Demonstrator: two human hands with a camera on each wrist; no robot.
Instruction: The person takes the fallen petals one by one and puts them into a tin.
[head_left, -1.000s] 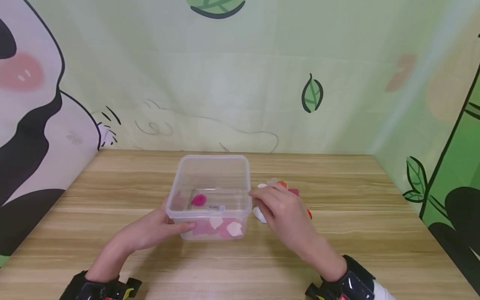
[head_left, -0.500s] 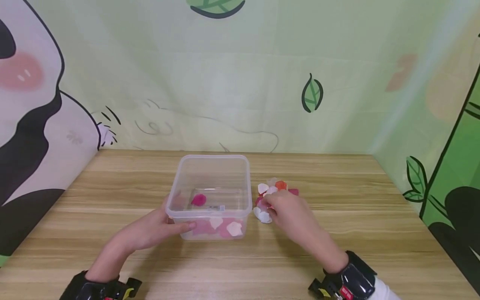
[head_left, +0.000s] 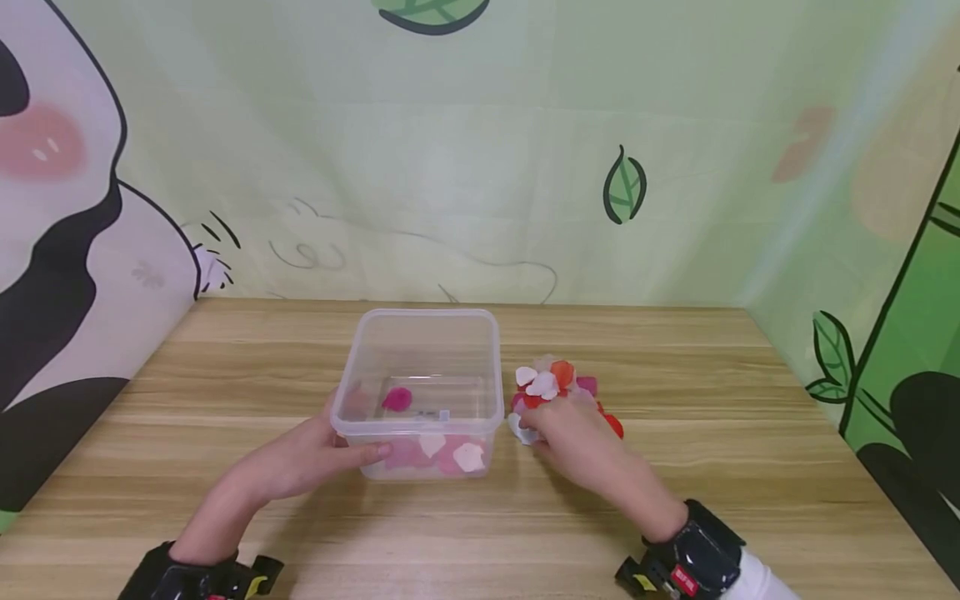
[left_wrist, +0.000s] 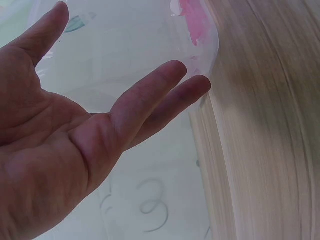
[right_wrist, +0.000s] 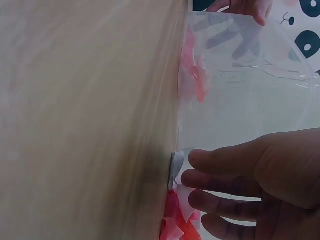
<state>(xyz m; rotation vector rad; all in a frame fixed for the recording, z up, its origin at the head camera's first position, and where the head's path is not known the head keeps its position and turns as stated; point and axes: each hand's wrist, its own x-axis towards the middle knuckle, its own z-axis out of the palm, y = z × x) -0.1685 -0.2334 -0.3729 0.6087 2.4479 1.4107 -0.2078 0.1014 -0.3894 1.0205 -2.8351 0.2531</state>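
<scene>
A clear plastic box [head_left: 417, 430] without a lid stands on the table, with pink and white petals [head_left: 450, 454] along its front bottom and a magenta petal [head_left: 399, 399] farther back. My left hand [head_left: 288, 460] steadies its left side, thumb against the front wall; the left wrist view shows the fingers [left_wrist: 150, 92] stretched out beside the clear wall. To the right of the box lies a small pile of red, white and magenta petals [head_left: 542, 385]. My right hand [head_left: 585, 440] reaches down over them. In the right wrist view its fingertips [right_wrist: 197, 159] are at a white petal [right_wrist: 177, 167].
The wooden table [head_left: 262, 350] ends at a pale green printed cloth [head_left: 450, 192] with a panda and leaves. A black wrist strap [head_left: 697, 546] is on the right forearm, another [head_left: 198, 575] on the left.
My right hand has drawn back from beside the box's right rim toward the near side of the petal pile, uncovering more petals. The left hand and box have stayed put.
</scene>
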